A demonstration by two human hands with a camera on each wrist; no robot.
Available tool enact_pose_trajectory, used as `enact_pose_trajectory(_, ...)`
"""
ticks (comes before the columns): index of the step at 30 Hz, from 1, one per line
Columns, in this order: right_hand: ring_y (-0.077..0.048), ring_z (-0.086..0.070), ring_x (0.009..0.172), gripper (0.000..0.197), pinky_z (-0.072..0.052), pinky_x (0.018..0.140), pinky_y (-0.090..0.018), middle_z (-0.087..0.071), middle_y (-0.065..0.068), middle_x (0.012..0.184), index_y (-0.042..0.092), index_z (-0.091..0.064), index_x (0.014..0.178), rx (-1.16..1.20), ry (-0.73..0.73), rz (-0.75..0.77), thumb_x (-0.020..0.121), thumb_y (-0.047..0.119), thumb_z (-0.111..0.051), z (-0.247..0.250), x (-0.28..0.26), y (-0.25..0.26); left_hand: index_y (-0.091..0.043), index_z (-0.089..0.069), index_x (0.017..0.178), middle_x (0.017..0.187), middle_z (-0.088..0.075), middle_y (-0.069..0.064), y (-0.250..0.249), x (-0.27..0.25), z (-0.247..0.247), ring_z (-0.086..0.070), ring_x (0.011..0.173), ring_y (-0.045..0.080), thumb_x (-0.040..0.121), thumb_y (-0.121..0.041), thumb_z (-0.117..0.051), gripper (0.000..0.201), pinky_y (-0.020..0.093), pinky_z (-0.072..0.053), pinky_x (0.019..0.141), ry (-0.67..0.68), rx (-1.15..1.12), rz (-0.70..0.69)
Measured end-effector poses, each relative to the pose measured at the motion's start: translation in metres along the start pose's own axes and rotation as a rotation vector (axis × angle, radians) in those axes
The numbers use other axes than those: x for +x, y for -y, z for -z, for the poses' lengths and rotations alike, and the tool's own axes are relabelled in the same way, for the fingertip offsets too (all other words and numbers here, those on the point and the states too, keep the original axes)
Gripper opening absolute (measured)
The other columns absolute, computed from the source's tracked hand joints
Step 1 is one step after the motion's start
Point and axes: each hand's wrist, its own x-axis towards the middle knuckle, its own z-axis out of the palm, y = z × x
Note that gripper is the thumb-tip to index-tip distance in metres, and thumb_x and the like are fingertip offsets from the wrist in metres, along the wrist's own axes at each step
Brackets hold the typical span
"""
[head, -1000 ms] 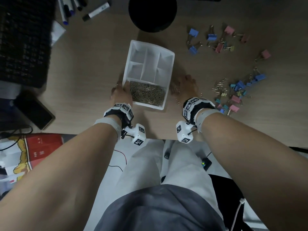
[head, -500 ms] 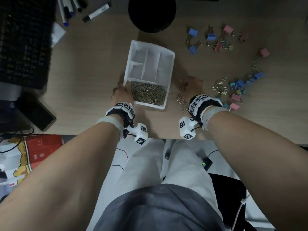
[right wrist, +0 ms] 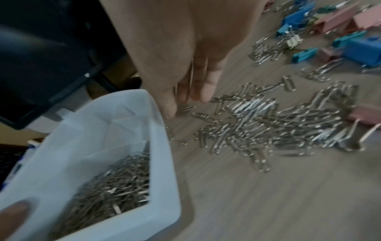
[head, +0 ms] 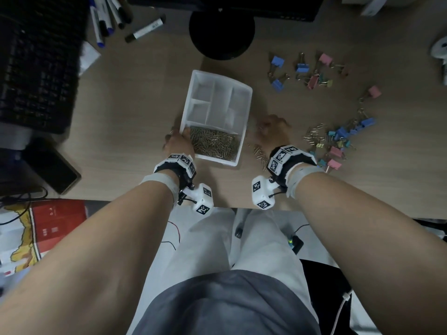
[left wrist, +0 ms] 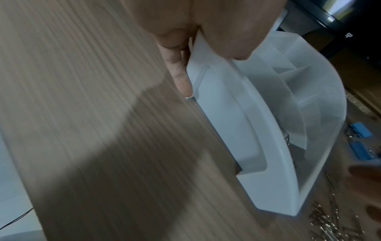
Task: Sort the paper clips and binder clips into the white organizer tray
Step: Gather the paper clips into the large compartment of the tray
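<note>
The white organizer tray point(head: 244, 110) lies on the wooden desk, its near compartment full of metal paper clips point(head: 214, 145). My left hand point(head: 178, 139) grips the tray's near left corner, thumb point(left wrist: 226, 32) over the rim and fingers point(left wrist: 179, 75) outside the wall. My right hand point(head: 272, 128) is just right of the tray, its straight fingers point(right wrist: 204, 91) touching the desk at the edge of a loose paper clip pile point(right wrist: 268, 127). Coloured binder clips point(head: 338, 143) lie right of that hand, and more binder clips point(head: 302, 71) lie farther back.
A black keyboard point(head: 36, 64) fills the far left, with markers point(head: 145, 30) behind it and a dark phone point(head: 55, 170) near the desk's front edge. A black round base point(head: 221, 32) stands right behind the tray. Bare desk lies left of the tray.
My right hand has shifted slightly to the right beside the tray, and loose paper clips beside it lie closer to me. My left hand keeps its grip on the tray corner.
</note>
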Motion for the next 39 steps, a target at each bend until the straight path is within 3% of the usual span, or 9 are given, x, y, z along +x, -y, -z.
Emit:
enact_pose_trajectory(6,-0.035,-0.036,0.129,0.069,-0.033,0.109,-0.039,-0.032,-0.010,0.142,0.026,-0.052,0.137,-0.137,0.117,0.063,0.075,0.032,-0.082,-0.011,0.004,-0.003,-0.007,-0.045,0.130,0.129,-0.053,0.017,0.003,0.000,0.000,-0.050,0.118,0.039,0.101,-0.048,-0.027,0.054,0.046,-0.041,0.096,0.008,0.042,-0.037)
enact_pose_trajectory(13,-0.035,-0.059,0.106,0.031,-0.052,0.095,-0.045,-0.055,-0.015,0.121,0.011,-0.067,0.105,-0.120,0.151,0.168,0.078,0.020,-0.080,-0.026,0.017,0.013,-0.006,-0.047,0.129,0.126,-0.055,0.018,0.011,0.007,0.005,-0.052,0.117,0.038,0.101,-0.048,-0.029,0.053,0.043,-0.042,0.094,-0.039,0.021,-0.053)
enact_pose_trajectory(17,-0.031,-0.067,0.096,0.009,-0.055,0.091,-0.044,-0.070,-0.012,0.101,0.017,-0.070,0.091,-0.157,0.216,0.165,0.084,0.016,-0.075,-0.026,0.018,0.010,-0.006,-0.047,0.129,0.125,-0.056,0.018,0.012,0.009,0.006,-0.053,0.114,0.038,0.101,-0.048,-0.029,0.054,0.044,-0.043,0.094,-0.055,0.023,-0.057)
enact_pose_trajectory(24,-0.037,-0.068,0.099,0.027,-0.056,0.081,-0.041,-0.070,-0.019,0.103,0.007,-0.068,0.110,-0.351,0.215,0.111,0.094,0.029,-0.064,-0.032,0.022,0.012,-0.005,-0.049,0.127,0.123,-0.056,0.019,0.011,0.007,0.006,-0.054,0.113,0.039,0.101,-0.047,-0.029,0.053,0.044,-0.043,0.093,-0.064,0.026,-0.065)
enact_pose_trajectory(28,-0.038,-0.068,0.094,0.019,-0.056,0.080,-0.036,-0.070,-0.017,0.100,0.010,-0.069,0.104,-0.388,0.201,0.121,0.093,0.024,-0.063,-0.028,0.020,0.011,-0.008,-0.046,0.130,0.125,-0.054,0.018,0.011,0.007,0.007,-0.053,0.114,0.039,0.101,-0.048,-0.027,0.053,0.046,-0.043,0.094,-0.038,0.033,-0.044)
enact_pose_trajectory(31,-0.032,-0.068,0.092,0.016,-0.056,0.086,-0.033,-0.073,-0.011,0.098,0.014,-0.075,0.094,-0.262,0.185,0.090,0.088,0.027,-0.069,-0.016,0.015,0.005,-0.008,-0.046,0.130,0.125,-0.054,0.019,0.011,0.007,0.006,-0.052,0.114,0.040,0.101,-0.047,-0.029,0.052,0.045,-0.043,0.093,-0.043,0.010,-0.043)
enact_pose_trajectory(35,-0.010,-0.067,0.072,0.004,-0.051,0.073,-0.014,-0.071,0.007,0.076,0.023,-0.076,0.079,0.060,0.076,0.138,0.078,0.021,-0.073,0.001,-0.001,0.013,-0.007,-0.047,0.130,0.124,-0.055,0.020,0.010,0.007,0.005,-0.053,0.114,0.040,0.101,-0.046,-0.031,0.051,0.046,-0.044,0.093,-0.051,0.000,-0.040)
enact_pose_trajectory(37,0.005,-0.060,0.065,0.007,-0.044,0.064,-0.007,-0.066,0.016,0.069,0.024,-0.076,0.080,0.164,0.180,0.193,0.075,0.020,-0.080,0.005,-0.009,0.031,-0.006,-0.046,0.130,0.124,-0.054,0.020,0.009,0.007,0.006,-0.052,0.115,0.040,0.101,-0.045,-0.031,0.051,0.046,-0.043,0.093,-0.038,-0.002,-0.037)
enact_pose_trajectory(39,0.004,-0.063,0.071,0.015,-0.047,0.071,-0.015,-0.068,0.018,0.072,0.026,-0.076,0.082,0.177,0.300,0.255,0.071,0.027,-0.086,0.003,-0.016,0.050,-0.006,-0.045,0.131,0.125,-0.054,0.021,0.007,0.006,0.008,-0.052,0.115,0.040,0.101,-0.045,-0.030,0.051,0.046,-0.043,0.093,-0.025,-0.003,-0.035)
